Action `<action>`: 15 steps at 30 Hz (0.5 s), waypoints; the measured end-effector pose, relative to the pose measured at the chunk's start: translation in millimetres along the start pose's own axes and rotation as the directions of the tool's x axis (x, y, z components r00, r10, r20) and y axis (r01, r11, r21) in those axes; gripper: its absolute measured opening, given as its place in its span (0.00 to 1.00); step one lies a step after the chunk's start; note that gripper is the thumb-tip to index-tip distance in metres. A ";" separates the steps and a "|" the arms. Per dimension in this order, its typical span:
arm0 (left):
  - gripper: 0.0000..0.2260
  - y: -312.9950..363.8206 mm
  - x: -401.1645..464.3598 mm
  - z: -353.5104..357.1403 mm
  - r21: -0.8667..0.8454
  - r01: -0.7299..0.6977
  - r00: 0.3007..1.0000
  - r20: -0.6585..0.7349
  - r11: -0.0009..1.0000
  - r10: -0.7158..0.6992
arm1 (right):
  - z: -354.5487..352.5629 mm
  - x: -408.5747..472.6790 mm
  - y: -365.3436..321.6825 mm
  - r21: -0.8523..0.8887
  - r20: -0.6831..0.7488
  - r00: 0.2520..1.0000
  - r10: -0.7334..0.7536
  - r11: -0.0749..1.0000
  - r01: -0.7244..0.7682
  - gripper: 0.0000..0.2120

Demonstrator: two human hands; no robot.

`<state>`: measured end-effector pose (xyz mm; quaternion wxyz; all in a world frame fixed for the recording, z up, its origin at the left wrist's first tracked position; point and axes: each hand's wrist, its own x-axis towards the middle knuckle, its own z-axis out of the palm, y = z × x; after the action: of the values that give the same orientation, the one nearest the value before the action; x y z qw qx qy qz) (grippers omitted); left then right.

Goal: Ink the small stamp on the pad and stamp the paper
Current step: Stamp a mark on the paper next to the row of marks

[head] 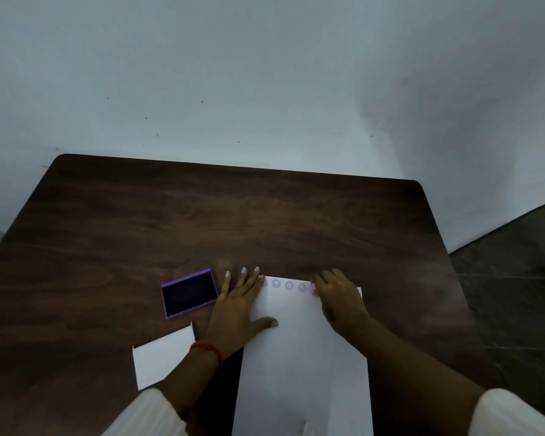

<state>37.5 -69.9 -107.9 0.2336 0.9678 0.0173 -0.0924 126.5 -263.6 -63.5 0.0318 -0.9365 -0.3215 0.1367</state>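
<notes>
The fingers (pixel 328 276) of the right hand (pixel 340 297) are curling closed around a small pink stamp (pixel 312 287), of which only a sliver is showing at the left of the knuckles. They are pressing it down at the right end of a row of round purple prints (pixel 289 285) along the far edge of the paper (pixel 302 357). Whether the stamp face is in full contact with the sheet cannot be told, since the hand is covering it.

The left hand (pixel 238 305) is lying flat and spread, holding nothing. Its palm and thumb are resting on the left margin of the paper, its fingertips reaching past the far edge onto the bench (pixel 233 215); it appears to be steadying the sheet.

The ink pad (pixel 189 293), open and dark in a purple case, is sitting on the bench just beside the left hand, to its left. A second white sheet (pixel 161 360) is lying near the person, left of the left forearm, with a dark slim object (pixel 195 332) touching its upper corner; its nature is unclear.

Judgement: the stamping step is in hand, one impression in a running row. The next move is calling for a straight lift off the sheet so the print does not smear, then a carry across the left hand to the pad for re-inking. Little room is remaining at the right of the row, so a new line is likely needed.
</notes>
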 end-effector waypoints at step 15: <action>0.34 2.7 -23.4 -30.1 -0.240 0.030 0.980 -0.185 0.970 -0.076 | -18.8 -26.6 -7.9 0.886 -0.172 0.786 0.594 0.441 -0.140 0.05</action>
<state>19.9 -58.3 -75.9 0.3419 0.9366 0.0764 -0.0019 106.9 -273.1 -38.0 0.5193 -0.8529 0.0218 0.0498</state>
